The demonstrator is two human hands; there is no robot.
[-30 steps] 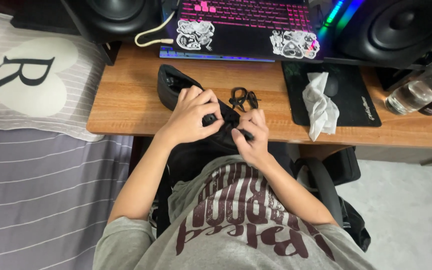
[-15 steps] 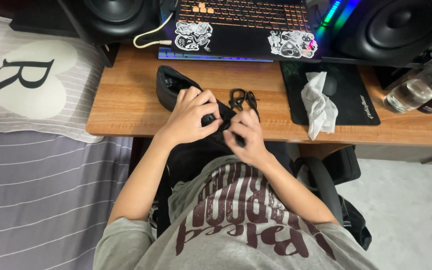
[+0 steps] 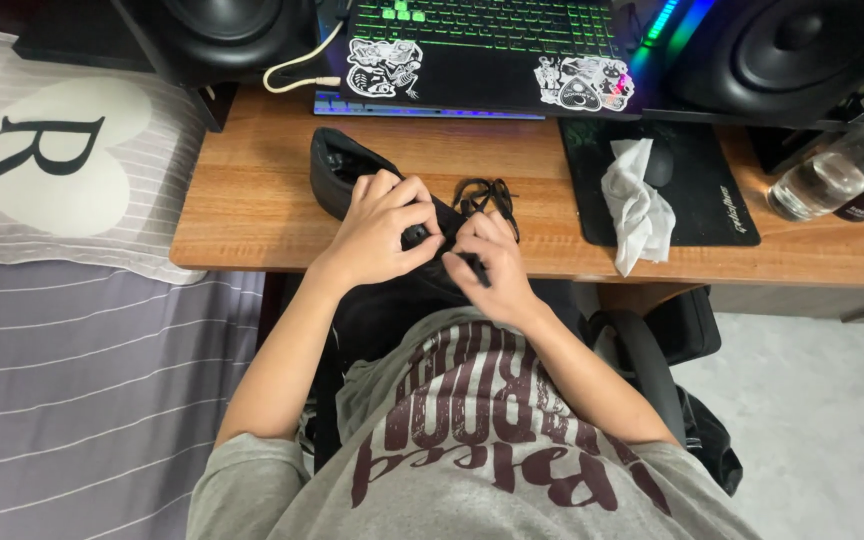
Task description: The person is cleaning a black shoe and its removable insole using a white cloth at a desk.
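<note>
Both hands on black pouch (image 3: 352,175) at counter (image 3: 242,200) edge: left hand (image 3: 382,225) clamped on it, right hand (image 3: 487,265) fingers pinching its near end; long axis runs away-left.

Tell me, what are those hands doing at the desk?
A person sits at a wooden desk. Both hands work on a black shoe lying on its edge. The left hand presses down on the shoe, and the right hand pinches something small and dark beside the loose black laces.

desk (image 3: 252,200): smooth grained wood | pouch (image 3: 337,170): matt black cloth | bottle (image 3: 832,175): clear glossy plastic
</note>
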